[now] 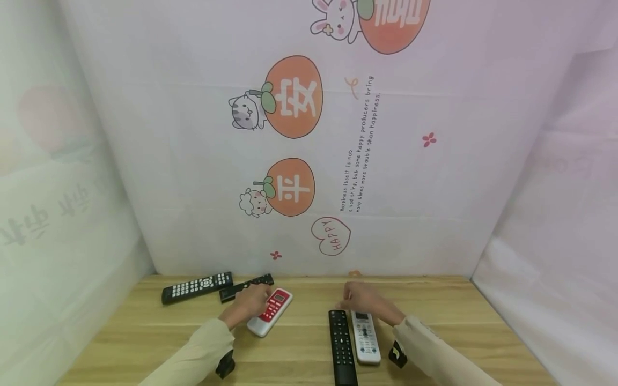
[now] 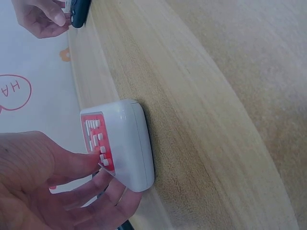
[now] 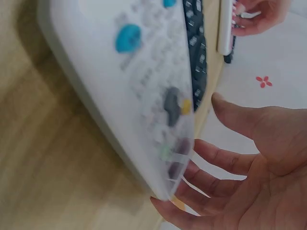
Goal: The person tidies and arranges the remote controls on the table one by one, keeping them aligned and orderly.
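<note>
My left hand (image 1: 248, 304) holds a red-and-white remote control (image 1: 261, 326) by its side. In the left wrist view, the thumb presses on the red keypad (image 2: 106, 152) and the other fingers lie along the remote's edge. On the right, my right hand (image 1: 370, 300) is at the far end of a white remote control (image 1: 368, 346) with a small display. The right wrist view has its fingertips (image 3: 204, 149) at that end, while the thumb stands apart from the remote. A long black remote (image 1: 341, 343) lies just left of the white one.
Two more black remotes, one with white buttons (image 1: 195, 288) and a slimmer one (image 1: 230, 293), lie at the back left of the wooden table (image 1: 299, 348). A printed white cloth (image 1: 203, 161) rises behind the table, with more white cloth at both sides.
</note>
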Motion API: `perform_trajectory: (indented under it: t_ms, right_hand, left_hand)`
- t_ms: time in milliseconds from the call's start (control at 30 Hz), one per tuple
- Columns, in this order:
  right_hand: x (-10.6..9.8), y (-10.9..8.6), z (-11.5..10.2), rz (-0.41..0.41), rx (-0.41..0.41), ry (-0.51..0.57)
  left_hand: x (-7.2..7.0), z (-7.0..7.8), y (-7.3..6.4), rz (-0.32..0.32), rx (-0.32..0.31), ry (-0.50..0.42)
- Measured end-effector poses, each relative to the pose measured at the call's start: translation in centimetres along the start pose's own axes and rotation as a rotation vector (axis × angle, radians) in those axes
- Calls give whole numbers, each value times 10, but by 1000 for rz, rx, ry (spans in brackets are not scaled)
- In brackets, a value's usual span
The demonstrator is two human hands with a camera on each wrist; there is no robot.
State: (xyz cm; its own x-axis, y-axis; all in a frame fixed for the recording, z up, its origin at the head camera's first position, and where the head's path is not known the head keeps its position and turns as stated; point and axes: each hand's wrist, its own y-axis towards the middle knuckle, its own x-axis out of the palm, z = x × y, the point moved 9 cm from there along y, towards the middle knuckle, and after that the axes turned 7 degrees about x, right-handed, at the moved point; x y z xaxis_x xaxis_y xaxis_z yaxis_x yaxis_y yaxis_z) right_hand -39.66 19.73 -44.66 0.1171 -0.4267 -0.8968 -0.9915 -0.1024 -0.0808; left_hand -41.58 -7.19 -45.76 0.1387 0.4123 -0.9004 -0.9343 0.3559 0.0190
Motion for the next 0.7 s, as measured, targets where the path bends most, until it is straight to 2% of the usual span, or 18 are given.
perform_trajectory:
  t_ms: [167, 367, 700]
  right_hand:
    - [7, 1, 1, -2, 10, -9]
    - [8, 4, 8, 2, 33, 38]
    - [-8, -4, 28, -5, 80, 124]
  left_hand:
    - [-1, 1, 1, 1, 17, 0]
    - [-2, -1, 1, -8, 16, -25]
    - [-1, -8, -2, -30, -3, -116]
